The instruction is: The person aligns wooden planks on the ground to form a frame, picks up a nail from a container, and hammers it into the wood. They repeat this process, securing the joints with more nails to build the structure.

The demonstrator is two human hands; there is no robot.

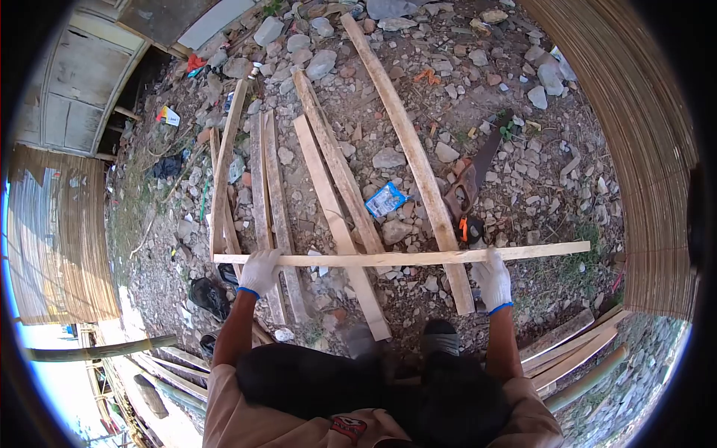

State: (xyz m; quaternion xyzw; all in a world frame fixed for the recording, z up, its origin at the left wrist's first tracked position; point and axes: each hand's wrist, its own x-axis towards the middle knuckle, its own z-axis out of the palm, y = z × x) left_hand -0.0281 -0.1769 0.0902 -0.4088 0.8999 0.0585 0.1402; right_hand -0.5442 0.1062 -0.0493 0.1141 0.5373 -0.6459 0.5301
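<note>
A long, pale wooden strip (373,260) lies crosswise in front of my body, above several planks on the ground. My left hand (260,272), in a white glove with a blue cuff, grips it near its left end. Further right, my gloved right hand (493,279) is closed around the same strip, with a length of it sticking out past the hand. Under the strip run a long weathered plank (407,142) and a lighter board (332,201). A handsaw (478,168) with a brown handle rests on the stones beyond my right hand, near an orange and black tool (470,228).
Stones and rubble cover the ground. A blue packet (386,200) lies between the planks. Bamboo screens (627,112) stand at right and left. More timber (575,343) is stacked at lower right, and a black plastic bag (209,297) lies near my left hand.
</note>
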